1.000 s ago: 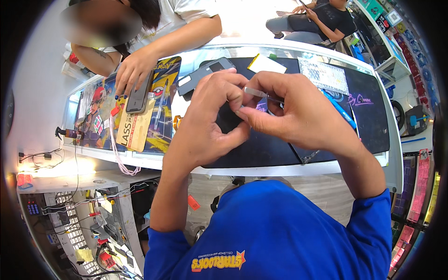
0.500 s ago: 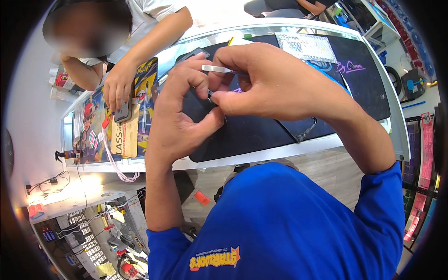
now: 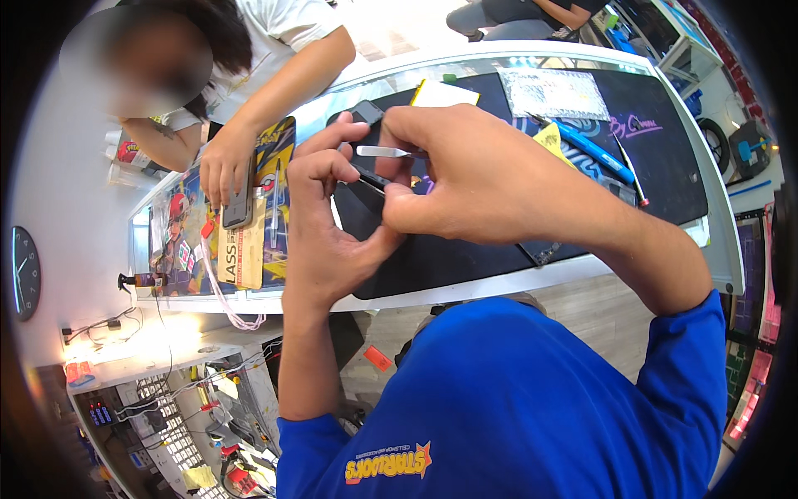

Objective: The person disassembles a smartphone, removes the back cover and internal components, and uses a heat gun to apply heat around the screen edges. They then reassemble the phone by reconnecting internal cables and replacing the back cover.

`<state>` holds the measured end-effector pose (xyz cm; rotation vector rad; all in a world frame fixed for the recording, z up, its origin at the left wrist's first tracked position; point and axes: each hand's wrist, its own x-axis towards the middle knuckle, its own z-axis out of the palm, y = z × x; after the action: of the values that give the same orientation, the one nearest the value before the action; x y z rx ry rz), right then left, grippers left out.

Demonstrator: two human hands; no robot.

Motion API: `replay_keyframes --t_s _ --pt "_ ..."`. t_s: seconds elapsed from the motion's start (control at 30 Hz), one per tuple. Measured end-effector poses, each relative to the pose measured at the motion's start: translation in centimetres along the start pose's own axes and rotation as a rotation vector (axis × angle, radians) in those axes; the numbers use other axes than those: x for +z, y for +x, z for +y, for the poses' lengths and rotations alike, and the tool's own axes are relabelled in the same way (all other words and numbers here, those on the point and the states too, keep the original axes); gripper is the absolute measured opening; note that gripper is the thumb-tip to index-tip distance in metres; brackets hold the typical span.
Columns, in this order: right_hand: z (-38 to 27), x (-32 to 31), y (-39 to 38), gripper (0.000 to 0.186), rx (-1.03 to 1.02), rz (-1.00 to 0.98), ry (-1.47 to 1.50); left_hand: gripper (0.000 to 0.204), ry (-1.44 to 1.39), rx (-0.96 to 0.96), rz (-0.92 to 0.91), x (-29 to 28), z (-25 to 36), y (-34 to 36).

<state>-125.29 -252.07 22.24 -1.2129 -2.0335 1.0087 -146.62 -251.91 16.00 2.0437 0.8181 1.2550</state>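
Note:
Both my hands are raised close together over the black work mat [image 3: 465, 254]. Curled fingers of my left hand [image 3: 328, 229] hold a small, thin dark part [image 3: 371, 179], whose far end meets my right thumb. In my right hand [image 3: 474, 166] is a slim silver metal tool [image 3: 381, 151], its broad rounded end pointing left and its narrow end running into my fingers. My right thumb and fingertips press in near the dark part. The exact kind of part cannot be made out, and its ends are covered by my fingers.
Beyond my hands lie a dark phone [image 3: 364, 113], a silvery bubble pouch [image 3: 553, 93] and a blue pen-like tool [image 3: 594, 150]. Across the counter at left, a person's hand [image 3: 226, 166] rests on a grey phone [image 3: 238, 208]. Pink cables [image 3: 218, 291] hang over the counter edge.
The whole view has shifted, bringing the blue tool into sight. My left fingers have loosened and spread a little, so more of the dark part shows. The silver tool stays in my right hand.

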Motion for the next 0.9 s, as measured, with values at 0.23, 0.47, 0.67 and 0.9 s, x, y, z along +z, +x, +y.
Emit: replay_keyframes --t_s 0.23,0.47,0.67,0.9 --pt "0.1 0.0 0.4 0.025 0.014 -0.026 -0.001 0.06 0.255 0.014 0.124 0.4 0.3 -0.8" --pt "0.2 -0.3 0.5 0.024 0.032 -0.096 0.1 0.05 0.237 -0.165 0.056 -0.4 1.7 -0.1" --pt "0.9 -1.2 -2.6 0.032 -0.051 0.099 0.26 0.049 0.199 -0.171 0.095 -0.5 1.7 -0.4" --pt "1.4 1.5 -7.6 0.029 0.192 -0.042 0.125 0.049 0.098 -0.178 0.058 -0.8 1.4 -0.8"
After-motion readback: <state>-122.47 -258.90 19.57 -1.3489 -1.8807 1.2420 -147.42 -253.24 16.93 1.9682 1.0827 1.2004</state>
